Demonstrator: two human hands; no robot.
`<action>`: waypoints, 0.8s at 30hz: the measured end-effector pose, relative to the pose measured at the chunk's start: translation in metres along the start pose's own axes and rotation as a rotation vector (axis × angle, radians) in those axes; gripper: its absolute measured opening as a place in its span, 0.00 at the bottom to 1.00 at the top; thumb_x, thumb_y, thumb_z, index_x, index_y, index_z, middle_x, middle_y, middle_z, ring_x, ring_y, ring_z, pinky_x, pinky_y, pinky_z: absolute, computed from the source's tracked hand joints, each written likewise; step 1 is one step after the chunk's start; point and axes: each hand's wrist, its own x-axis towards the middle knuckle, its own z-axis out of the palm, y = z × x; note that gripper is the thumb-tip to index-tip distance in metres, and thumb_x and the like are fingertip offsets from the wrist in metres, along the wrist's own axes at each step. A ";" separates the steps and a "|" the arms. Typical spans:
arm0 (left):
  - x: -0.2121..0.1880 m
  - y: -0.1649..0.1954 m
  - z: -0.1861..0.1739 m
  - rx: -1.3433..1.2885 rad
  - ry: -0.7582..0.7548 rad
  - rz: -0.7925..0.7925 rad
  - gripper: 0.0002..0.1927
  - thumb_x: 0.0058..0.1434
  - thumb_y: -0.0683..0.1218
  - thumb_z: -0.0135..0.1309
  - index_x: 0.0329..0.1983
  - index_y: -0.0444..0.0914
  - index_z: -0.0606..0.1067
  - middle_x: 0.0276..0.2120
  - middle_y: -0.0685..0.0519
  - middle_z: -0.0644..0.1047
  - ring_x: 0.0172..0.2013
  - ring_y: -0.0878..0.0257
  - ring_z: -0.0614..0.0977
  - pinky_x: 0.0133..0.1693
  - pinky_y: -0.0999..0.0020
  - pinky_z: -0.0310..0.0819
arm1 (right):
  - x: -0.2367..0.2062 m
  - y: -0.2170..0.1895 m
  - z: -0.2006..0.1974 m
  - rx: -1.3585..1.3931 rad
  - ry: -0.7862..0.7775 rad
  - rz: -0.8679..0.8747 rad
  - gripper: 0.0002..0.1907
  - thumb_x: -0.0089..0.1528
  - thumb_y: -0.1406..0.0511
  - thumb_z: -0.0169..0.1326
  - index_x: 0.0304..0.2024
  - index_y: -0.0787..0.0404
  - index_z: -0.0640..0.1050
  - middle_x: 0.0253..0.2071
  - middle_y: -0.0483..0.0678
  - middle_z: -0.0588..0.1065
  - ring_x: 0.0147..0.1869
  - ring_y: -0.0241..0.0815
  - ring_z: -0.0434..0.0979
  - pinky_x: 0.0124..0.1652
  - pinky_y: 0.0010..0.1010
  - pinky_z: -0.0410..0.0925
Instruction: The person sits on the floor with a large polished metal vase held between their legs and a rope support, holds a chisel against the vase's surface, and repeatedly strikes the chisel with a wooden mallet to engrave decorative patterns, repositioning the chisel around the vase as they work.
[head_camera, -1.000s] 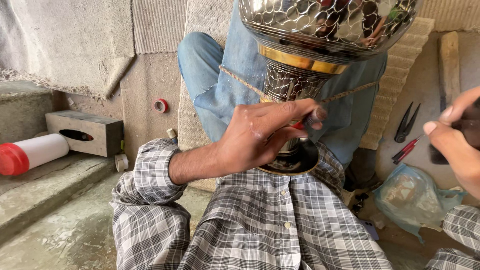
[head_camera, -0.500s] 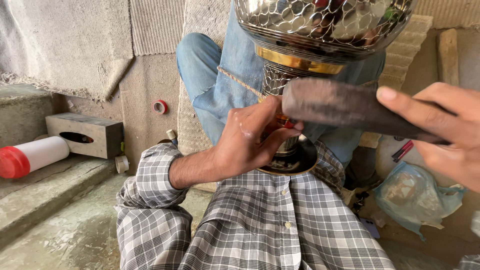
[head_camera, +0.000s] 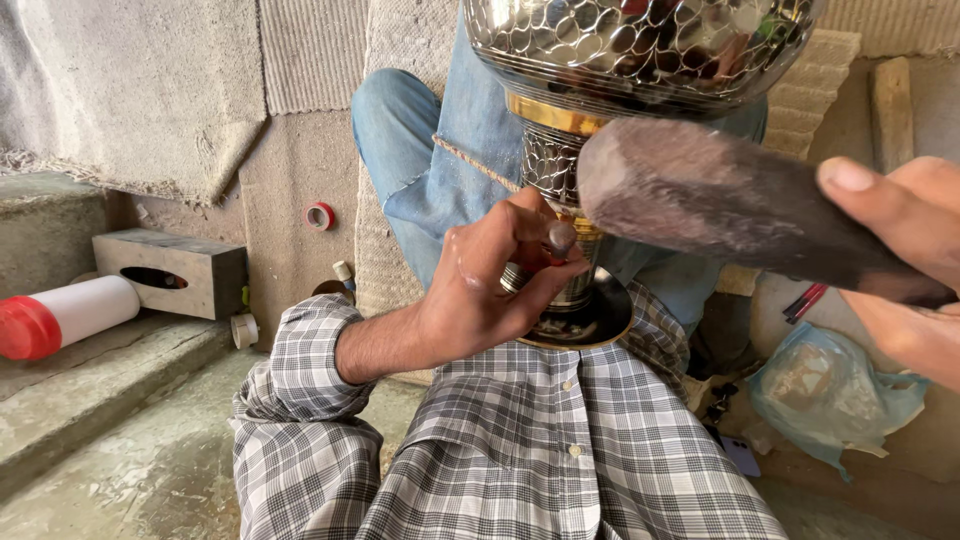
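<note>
A large silver goblet-shaped vessel (head_camera: 640, 45) with a scale-patterned bowl, a gold band and an engraved stem stands with its round base (head_camera: 600, 318) on my lap. My left hand (head_camera: 490, 285) pinches a small metal punch (head_camera: 560, 238) against the stem. My right hand (head_camera: 900, 260) grips a thick dark wooden mallet (head_camera: 700, 200), whose blunt head hangs close to the punch's top. A thin cord (head_camera: 470, 160) runs diagonally behind my left hand.
A person in blue jeans (head_camera: 440, 150) sits just behind the vessel. A white bottle with a red cap (head_camera: 60, 315) and a grey hollow block (head_camera: 170, 270) lie on a stone step at left. A red tape roll (head_camera: 320, 215) and a crumpled plastic bag (head_camera: 830, 385) sit nearby.
My right hand has come in from the right with the mallet and brought its head closer to the punch. My left hand stays on the stem, the punch now showing between its fingers.
</note>
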 end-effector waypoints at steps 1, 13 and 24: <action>0.000 0.000 0.000 -0.001 0.003 -0.016 0.20 0.67 0.34 0.63 0.44 0.34 0.60 0.42 0.46 0.74 0.38 0.62 0.88 0.33 0.74 0.83 | 0.000 0.001 -0.001 0.010 -0.024 0.047 0.41 0.55 0.79 0.56 0.69 0.50 0.69 0.43 0.47 0.75 0.37 0.38 0.74 0.34 0.28 0.70; 0.036 0.003 0.006 0.154 -0.301 0.135 0.19 0.69 0.41 0.61 0.60 0.42 0.70 0.53 0.58 0.81 0.49 0.63 0.87 0.44 0.71 0.88 | -0.033 -0.052 0.068 1.335 0.390 0.044 0.54 0.62 0.76 0.57 0.78 0.45 0.39 0.44 0.48 0.74 0.41 0.36 0.81 0.36 0.28 0.78; 0.055 0.001 0.011 0.191 -0.463 0.159 0.23 0.66 0.44 0.62 0.63 0.44 0.70 0.57 0.60 0.81 0.50 0.61 0.87 0.38 0.67 0.86 | -0.105 -0.006 0.164 0.866 0.923 0.138 0.42 0.72 0.77 0.59 0.75 0.50 0.47 0.40 0.51 0.74 0.35 0.43 0.77 0.41 0.36 0.76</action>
